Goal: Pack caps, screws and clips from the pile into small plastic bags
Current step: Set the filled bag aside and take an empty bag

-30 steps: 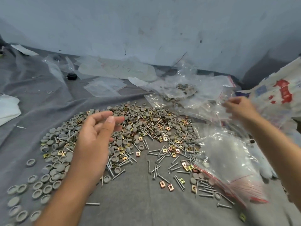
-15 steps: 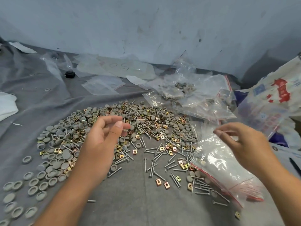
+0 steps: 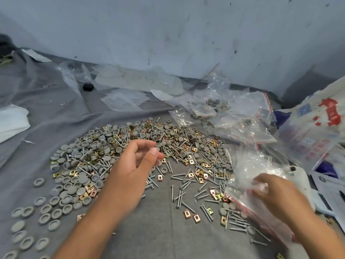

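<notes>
Peeling one bag off the stack of small bags (image 3: 261, 199) right of the pile (image 3: 141, 156) is best done by the pinching right hand (image 3: 280, 195), left hand (image 3: 130, 171) kept loose, empty above it.

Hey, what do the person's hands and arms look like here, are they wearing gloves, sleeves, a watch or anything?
Both are bare. The left hand and the right hand have no gloves, and no rings show on the fingers in view. Both forearms are uncovered down to the bottom edge of the picture: no sleeves, watch, bracelet or wristband can be seen. The fingernails look short and plain.
</notes>
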`<state>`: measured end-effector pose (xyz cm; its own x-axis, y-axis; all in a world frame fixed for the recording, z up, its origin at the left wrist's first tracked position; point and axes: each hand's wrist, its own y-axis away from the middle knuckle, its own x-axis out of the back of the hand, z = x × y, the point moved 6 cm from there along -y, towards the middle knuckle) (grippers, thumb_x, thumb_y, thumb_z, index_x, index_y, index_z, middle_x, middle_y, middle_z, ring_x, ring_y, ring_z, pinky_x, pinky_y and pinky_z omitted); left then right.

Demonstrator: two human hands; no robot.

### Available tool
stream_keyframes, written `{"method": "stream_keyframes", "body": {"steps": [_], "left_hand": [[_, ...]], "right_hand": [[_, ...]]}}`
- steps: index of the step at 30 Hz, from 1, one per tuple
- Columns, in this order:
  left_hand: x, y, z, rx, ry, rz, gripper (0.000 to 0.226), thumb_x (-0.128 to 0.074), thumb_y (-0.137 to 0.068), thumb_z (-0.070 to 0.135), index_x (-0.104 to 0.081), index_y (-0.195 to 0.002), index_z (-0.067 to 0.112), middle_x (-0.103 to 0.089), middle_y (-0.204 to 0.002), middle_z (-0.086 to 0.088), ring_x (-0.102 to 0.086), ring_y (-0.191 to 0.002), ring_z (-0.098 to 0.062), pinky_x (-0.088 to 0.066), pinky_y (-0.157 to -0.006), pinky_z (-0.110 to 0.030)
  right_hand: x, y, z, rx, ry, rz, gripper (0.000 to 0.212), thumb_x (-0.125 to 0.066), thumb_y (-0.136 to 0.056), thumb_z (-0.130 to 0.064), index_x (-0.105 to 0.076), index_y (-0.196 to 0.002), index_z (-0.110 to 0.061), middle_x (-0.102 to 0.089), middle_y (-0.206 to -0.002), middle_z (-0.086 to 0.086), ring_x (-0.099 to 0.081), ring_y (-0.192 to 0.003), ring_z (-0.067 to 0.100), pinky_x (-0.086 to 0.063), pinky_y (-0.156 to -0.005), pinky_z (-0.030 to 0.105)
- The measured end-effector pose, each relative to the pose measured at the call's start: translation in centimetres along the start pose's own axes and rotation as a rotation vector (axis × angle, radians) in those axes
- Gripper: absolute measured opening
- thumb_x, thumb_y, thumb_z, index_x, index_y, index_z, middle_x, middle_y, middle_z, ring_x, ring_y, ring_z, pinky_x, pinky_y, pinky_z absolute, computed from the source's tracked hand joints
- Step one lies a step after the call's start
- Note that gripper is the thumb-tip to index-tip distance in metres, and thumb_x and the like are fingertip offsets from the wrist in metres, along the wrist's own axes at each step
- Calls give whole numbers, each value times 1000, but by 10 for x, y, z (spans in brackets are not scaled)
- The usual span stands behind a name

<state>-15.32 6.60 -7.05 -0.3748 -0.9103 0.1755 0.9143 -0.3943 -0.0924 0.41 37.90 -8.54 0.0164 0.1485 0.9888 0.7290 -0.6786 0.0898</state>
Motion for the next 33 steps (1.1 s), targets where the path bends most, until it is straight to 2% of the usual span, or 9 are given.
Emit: {"method": "stream_keyframes", "body": {"steps": [4, 7, 11, 17, 21, 24, 27, 30, 33], "left_hand": [[-2, -1, -1, 6, 7, -1, 45, -45, -79, 67, -57, -112, 39, -73, -102, 25, -66, -95, 7, -48, -83, -27], [-10, 0, -3, 31, 35, -107, 44, -61, -83, 73, -61, -112, 40, -73, -109, 19, -67, -102, 1, -51, -93, -31], [-24, 8, 2, 45, 95, -347, 49, -65, -75, 72, -66, -113, 41, -73, -114, 14, -68, -106, -3, -52, -90, -26], [19, -7, -9, 76, 20, 51, 14, -65, -95, 41, -72, -101, 30, -77, -93, 12, -72, -88, -4, -56, -82, -32], [43, -13, -14, 75, 209, 187, 13, -70, -92, 35, -71, -102, 26, -78, -91, 6, -75, -85, -9, -58, -72, -24], [53, -15, -20, 51, 284, 326, 18, -73, -86, 40, -71, -99, 28, -78, -93, 3, -75, -90, -16, -58, -81, -33], [57, -14, -25, 86, 251, 419, 11, -72, -91, 38, -69, -93, 27, -76, -94, 3, -72, -91, -17, -56, -87, -40], [58, -9, -23, 95, 215, 549, 21, -73, -89, 40, -60, -100, 28, -69, -99, 6, -67, -94, -15, -49, -79, -21], [60, 4, 6, -159, -225, 639, 31, -71, -85, 53, -50, -102, 39, -54, -103, 14, -53, -96, -6, -40, -79, -14]], "right_hand": [[41, 7, -12, 74, -281, 208, 18, -71, -88, -45, -56, -78, -42, -69, -94, -8, -56, -76, 10, -43, -65, 33], [63, 31, -74, 302, -392, 241, 13, -68, -83, -50, -57, -78, -46, -57, -88, -31, -53, -81, -9, -40, -65, 27], [46, 48, -161, 567, -383, 172, 10, -61, -85, -52, -59, -88, -43, -58, -96, -24, -58, -93, 2, -49, -77, 35], [13, 43, -206, 626, -644, 97, 26, -79, -80, -42, -61, -98, -46, -58, -102, -30, -56, -95, -16, -42, -71, 5], [-20, 34, -193, 392, -1038, -398, 66, -81, -61, -43, -56, -122, -42, -74, -102, -13, -71, -84, -4, -52, -58, 9], [-35, 34, -193, 277, -1392, -647, 55, -75, -67, -14, -65, -121, -17, -78, -92, 6, -76, -84, 17, -60, -64, 22], [-37, 28, -193, 243, -1498, -617, 32, -73, -65, -16, -79, -97, -11, -77, -89, 10, -74, -77, 14, -59, -65, 21], [-37, 23, -192, 259, -1492, -518, 26, -76, -61, -27, -81, -86, -23, -77, -84, 5, -71, -73, 8, -56, -61, 17], [-39, 24, -196, 294, -1449, -411, 29, -79, -57, -38, -80, -81, -23, -75, -78, 3, -65, -67, 4, -51, -56, 14]]}}
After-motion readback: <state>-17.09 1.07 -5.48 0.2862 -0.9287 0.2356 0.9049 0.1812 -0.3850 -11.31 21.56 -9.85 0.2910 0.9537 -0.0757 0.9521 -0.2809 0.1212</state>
